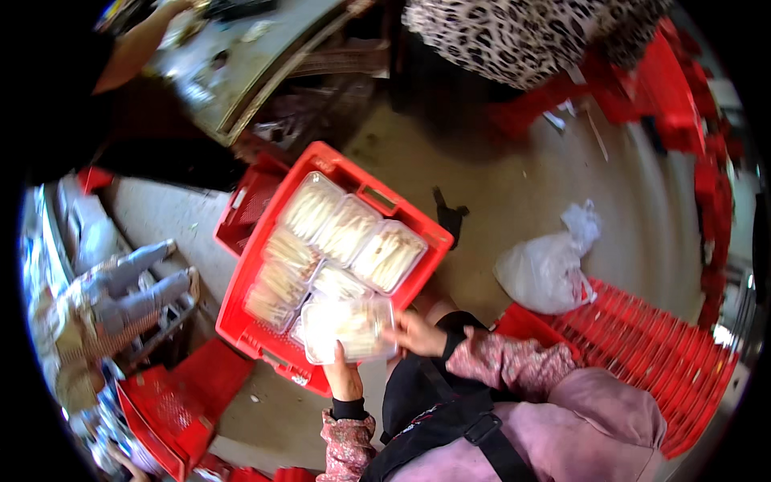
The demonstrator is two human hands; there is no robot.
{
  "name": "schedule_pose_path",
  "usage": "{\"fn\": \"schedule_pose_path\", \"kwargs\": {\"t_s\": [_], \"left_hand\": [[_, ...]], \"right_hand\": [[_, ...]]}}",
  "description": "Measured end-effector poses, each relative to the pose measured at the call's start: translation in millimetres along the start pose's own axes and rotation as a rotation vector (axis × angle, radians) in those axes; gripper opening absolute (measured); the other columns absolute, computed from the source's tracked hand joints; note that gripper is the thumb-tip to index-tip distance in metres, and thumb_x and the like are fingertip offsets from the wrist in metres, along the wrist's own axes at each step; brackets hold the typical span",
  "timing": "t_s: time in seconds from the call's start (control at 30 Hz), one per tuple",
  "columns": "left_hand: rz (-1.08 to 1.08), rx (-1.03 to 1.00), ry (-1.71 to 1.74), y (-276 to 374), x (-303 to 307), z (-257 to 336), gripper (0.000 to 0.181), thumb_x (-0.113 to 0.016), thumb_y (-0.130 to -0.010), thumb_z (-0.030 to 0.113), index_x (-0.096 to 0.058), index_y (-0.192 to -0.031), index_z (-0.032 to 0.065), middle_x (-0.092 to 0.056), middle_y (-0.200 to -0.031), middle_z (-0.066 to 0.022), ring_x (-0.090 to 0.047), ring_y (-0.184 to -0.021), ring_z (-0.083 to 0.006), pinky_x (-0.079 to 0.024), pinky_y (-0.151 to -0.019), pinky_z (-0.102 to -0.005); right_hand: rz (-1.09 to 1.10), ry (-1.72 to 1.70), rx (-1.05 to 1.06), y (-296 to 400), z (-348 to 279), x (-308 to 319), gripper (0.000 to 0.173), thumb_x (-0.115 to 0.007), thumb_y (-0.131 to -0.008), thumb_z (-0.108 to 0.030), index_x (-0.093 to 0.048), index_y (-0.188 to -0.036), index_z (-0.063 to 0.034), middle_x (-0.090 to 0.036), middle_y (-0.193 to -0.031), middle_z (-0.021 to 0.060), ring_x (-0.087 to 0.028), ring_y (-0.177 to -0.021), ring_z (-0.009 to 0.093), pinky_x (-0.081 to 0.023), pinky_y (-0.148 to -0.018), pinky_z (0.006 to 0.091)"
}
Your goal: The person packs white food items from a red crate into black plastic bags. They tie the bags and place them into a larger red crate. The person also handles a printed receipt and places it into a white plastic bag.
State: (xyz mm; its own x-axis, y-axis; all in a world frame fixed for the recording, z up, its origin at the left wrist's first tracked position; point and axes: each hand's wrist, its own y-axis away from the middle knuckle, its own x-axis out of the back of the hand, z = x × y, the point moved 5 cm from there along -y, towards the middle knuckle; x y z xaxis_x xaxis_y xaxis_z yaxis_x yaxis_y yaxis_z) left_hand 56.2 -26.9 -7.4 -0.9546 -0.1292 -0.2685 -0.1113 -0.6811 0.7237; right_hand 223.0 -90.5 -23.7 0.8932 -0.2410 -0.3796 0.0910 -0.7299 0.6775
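Between my left hand (pixel 344 378) and my right hand (pixel 420 335) is a clear plastic box (pixel 355 330) of pale, slender stalks. My left thumb lies over its near edge, while the right fingers grip its right end. Glare whitens part of the lid. The box is above the near side of a red plastic crate (pixel 242 286), overlapping other boxes in it. Inside the crate lie several similar clear boxes (pixel 348 229) filled with pale stalks, some with brownish ends. Whether the held box touches those below cannot be told.
A stack of red crates (pixel 644 355) stands at my right, beside a white plastic bag (pixel 542 271). More red crates (pixel 174 403) are at lower left. Another person's arm (pixel 135 48) reaches over a worktable (pixel 241 66). Leopard-print fabric (pixel 518 36) is at the top.
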Motion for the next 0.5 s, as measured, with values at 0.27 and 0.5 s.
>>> {"fn": "schedule_pose_path", "kwargs": {"t_s": [0.27,0.5], "left_hand": [[-0.125,0.102,-0.188,-89,-29,-20,0.054,-0.043,-0.096,0.042,-0.042,-0.129,-0.0015,-0.051,-0.126,-0.0137,-0.05,-0.114,-0.0258,-0.039,-0.098,-0.0405],[-0.353,0.254,-0.241,-182,-32,-49,0.075,-0.04,-0.091,0.058,-0.025,-0.142,0.0067,-0.034,-0.141,-0.0133,-0.044,-0.12,-0.0294,-0.036,-0.1,-0.0433]], "right_hand": [[0.718,-0.258,-0.061,43,164,205,0.016,-0.059,-0.091,-0.022,-0.056,-0.092,-0.0065,-0.062,-0.077,0.0035,-0.062,-0.07,0.011,-0.05,-0.063,0.0239],[0.813,0.31,0.085,-159,447,424,0.043,-0.065,-0.083,-0.034,-0.052,-0.114,-0.0073,-0.056,-0.109,0.0092,-0.055,-0.101,0.024,-0.045,-0.089,0.0366]]}}
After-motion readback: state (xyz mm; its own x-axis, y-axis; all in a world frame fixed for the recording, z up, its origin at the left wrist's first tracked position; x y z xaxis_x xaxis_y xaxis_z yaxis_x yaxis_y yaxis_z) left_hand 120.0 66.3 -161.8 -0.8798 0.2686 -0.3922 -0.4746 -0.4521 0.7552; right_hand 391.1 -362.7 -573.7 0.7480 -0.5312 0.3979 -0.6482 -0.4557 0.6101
